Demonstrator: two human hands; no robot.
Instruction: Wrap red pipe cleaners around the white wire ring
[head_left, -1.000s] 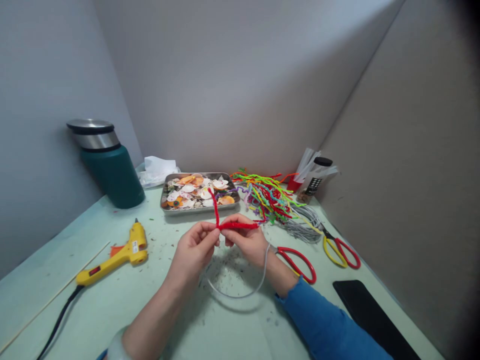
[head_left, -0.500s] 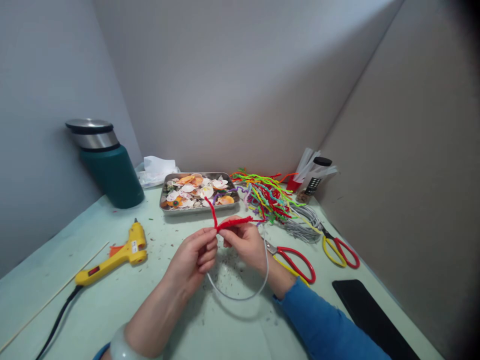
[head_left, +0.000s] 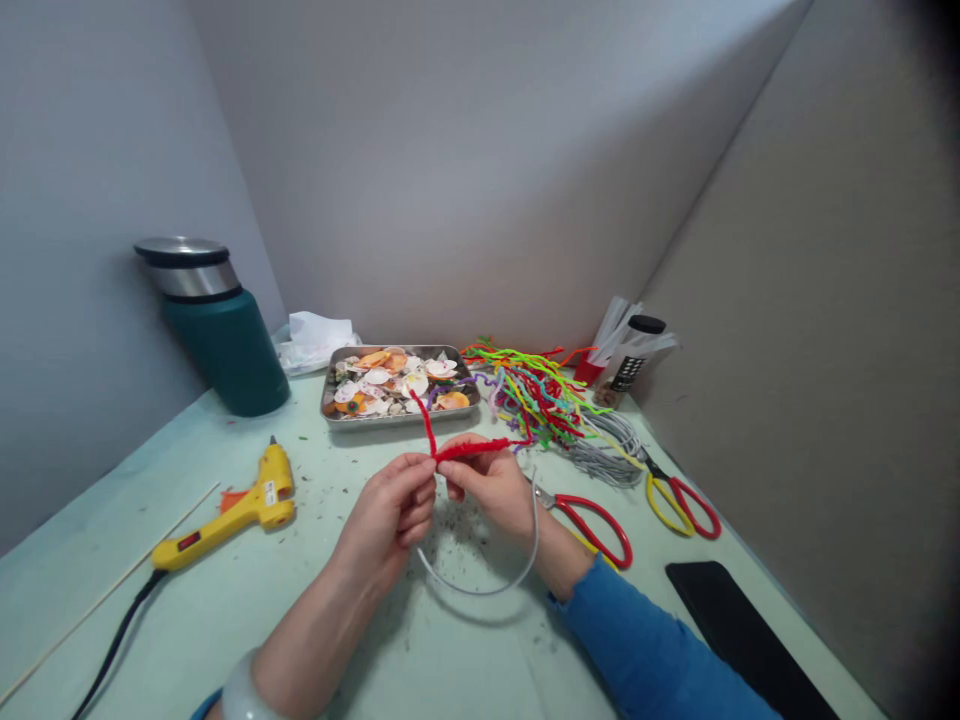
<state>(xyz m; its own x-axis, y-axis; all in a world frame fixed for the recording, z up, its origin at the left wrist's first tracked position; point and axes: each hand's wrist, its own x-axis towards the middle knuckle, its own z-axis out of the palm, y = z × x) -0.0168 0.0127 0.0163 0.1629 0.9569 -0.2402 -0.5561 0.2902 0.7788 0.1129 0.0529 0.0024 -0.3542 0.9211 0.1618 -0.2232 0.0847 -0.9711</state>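
A fuzzy red pipe cleaner [head_left: 480,449] is pinched between my two hands, which meet at the centre. One short end sticks up from the pinch; the longer part runs right across the fingers of my right hand [head_left: 486,484]. My left hand [head_left: 397,503] is closed, thumb and forefinger on the pipe cleaner at the bend. A grey wire [head_left: 480,593] curves in a loop below both hands, from under my left fingers to beside my right wrist. What grips the wire's upper part is hidden. Under my right wrist lie red-and-yellow scissors [head_left: 600,525].
Behind the hands stands a metal tray [head_left: 397,422] of shells. A pile of coloured pipe cleaners [head_left: 544,390], a grey wire coil [head_left: 611,450] and second scissors [head_left: 686,505] lie right. Left are a yellow glue gun [head_left: 225,520], a thin stick [head_left: 105,595] and a green bottle [head_left: 225,350].
Both hands keep their pinch on the red pipe cleaner with hardly any movement. The grey wire loop has shifted slightly, its bottom a little higher.
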